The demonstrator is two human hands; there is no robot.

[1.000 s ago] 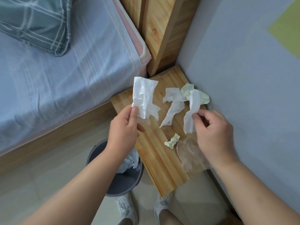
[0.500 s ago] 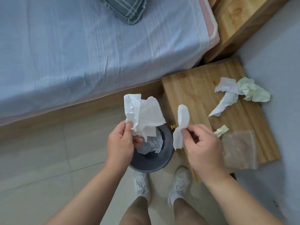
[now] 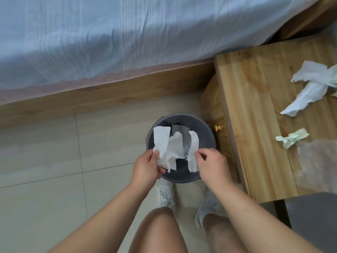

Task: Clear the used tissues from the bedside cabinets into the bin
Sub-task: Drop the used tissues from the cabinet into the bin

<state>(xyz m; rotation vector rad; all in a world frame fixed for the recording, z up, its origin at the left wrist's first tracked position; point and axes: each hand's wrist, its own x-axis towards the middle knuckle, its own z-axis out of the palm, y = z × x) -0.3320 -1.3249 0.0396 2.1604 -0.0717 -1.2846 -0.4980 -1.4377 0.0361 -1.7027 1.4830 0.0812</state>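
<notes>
My left hand pinches a large crumpled white tissue right above the round grey bin on the floor. My right hand grips a narrow white tissue strip, also over the bin's mouth. Inside the bin lies some paper, mostly hidden by the held tissues. On the wooden bedside cabinet to the right lie a long white tissue, a small pale-green crumpled tissue, and another pale tissue at the frame's edge.
The bed with a blue sheet and its wooden frame runs across the top. A clear plastic wrapper lies on the cabinet's near corner. A small drawer knob juts out beside the bin. My feet in white shoes stand behind the bin.
Both hands carried their tissues leftward and down from the cabinet top to over the bin. The view swung from the cabinet to the floor and bin.
</notes>
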